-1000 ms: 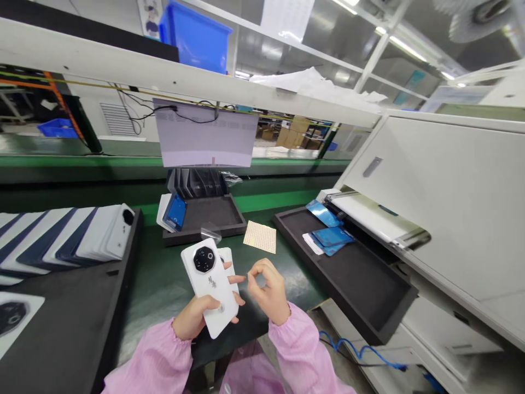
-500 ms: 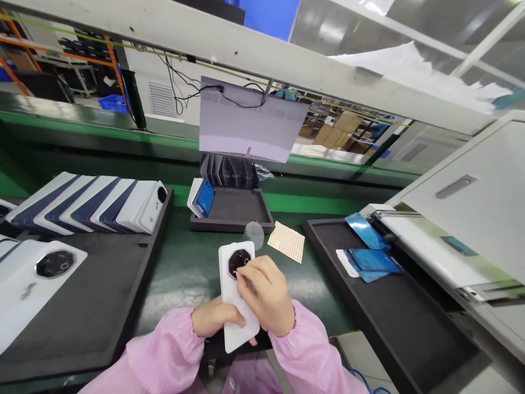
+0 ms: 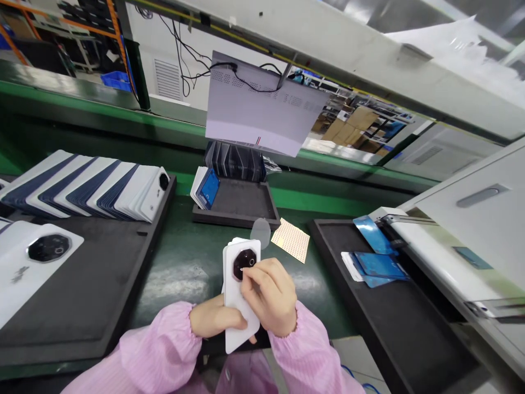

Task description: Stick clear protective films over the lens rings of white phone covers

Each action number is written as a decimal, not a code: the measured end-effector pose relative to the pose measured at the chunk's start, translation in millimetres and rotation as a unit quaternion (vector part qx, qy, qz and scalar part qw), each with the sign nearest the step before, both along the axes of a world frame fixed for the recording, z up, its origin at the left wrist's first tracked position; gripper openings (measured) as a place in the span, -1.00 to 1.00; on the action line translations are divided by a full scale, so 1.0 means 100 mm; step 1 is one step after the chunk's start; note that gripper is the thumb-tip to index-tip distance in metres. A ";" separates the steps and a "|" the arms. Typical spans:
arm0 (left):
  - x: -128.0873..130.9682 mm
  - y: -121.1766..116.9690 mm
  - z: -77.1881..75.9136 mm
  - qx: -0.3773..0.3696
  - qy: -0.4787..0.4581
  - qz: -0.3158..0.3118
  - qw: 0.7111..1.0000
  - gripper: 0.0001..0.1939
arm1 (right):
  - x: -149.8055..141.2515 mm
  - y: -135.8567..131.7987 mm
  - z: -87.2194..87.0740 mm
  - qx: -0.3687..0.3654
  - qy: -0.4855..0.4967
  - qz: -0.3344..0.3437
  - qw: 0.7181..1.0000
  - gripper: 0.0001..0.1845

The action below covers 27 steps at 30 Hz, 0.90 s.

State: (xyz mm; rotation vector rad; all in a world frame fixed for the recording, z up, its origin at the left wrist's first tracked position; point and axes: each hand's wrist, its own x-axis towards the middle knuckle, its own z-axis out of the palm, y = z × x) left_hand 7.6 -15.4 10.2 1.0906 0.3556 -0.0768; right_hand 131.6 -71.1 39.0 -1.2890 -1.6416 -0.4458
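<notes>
Left hand [image 3: 215, 319]: I am seeing it clamping the white phone back panel [image 3: 237, 298] from below, its thumb pressing on the face; at least one more white panel is showing behind. The panel is tilting over the green bench [image 3: 176, 279]. Right hand [image 3: 271, 294]: thumb and index fingertips are pinching together at the dark camera window [image 3: 245, 264]; a tiny pale speck is showing there, which I cannot identify. A clear round film [image 3: 260, 233] is lying beyond the panel, near the dotted sheet [image 3: 291, 239] and the middle tray [image 3: 246, 200].
</notes>
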 end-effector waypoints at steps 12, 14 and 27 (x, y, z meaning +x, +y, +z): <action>0.01 0.01 -0.01 0.015 0.019 -0.008 1.000 -0.76 | 0.00 -0.02 -0.02 -0.024 -0.015 0.007 1.000 -0.77; 0.01 0.00 -0.01 0.008 0.017 -0.004 1.000 -0.76 | 0.00 -0.01 -0.01 -0.025 -0.016 0.010 1.000 -0.77; 0.01 0.00 -0.04 0.025 -0.015 -0.023 0.999 -0.72 | 0.04 -0.03 -0.02 -0.048 -0.023 0.021 0.998 -0.79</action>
